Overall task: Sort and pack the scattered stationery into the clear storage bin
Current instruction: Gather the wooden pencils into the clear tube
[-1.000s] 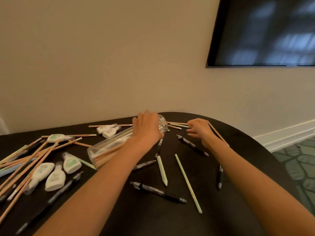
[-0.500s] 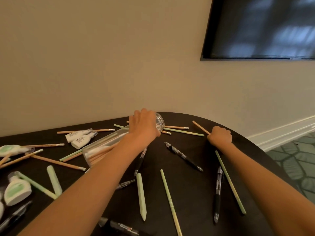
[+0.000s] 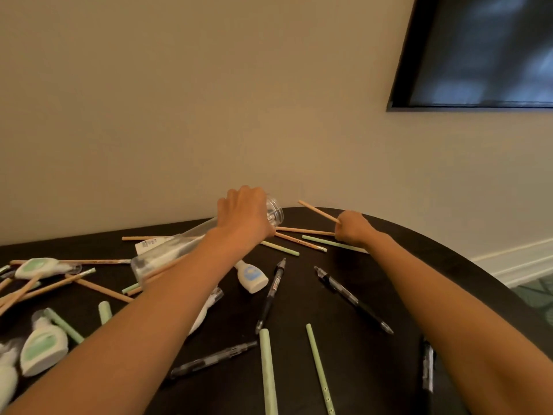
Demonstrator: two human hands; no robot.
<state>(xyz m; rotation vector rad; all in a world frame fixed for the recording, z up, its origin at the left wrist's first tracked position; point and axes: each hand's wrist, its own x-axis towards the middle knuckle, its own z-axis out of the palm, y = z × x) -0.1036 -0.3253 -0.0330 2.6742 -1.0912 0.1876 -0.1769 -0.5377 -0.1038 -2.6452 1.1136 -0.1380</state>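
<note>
The bin (image 3: pixel 179 250) is laid on its side on the table (image 3: pixel 389 280), and its far end is gripped by the left hand (image 3: pixel 244 215). Right of the bin, a pencil (image 3: pixel 317 210) is clenched in the right hand (image 3: pixel 353 227). Pens (image 3: pixel 270 295) and a bottle (image 3: pixel 253 275) are scattered before the bin, and tape dispensers (image 3: pixel 42 348) are seen left of it.

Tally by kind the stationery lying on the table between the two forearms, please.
Pens: 4
Green sticks: 4
Wooden pencils: 2 (a third is in the right hand's grip)
Correction tape dispensers: 2, one partly under the left forearm
Total: 12
</note>
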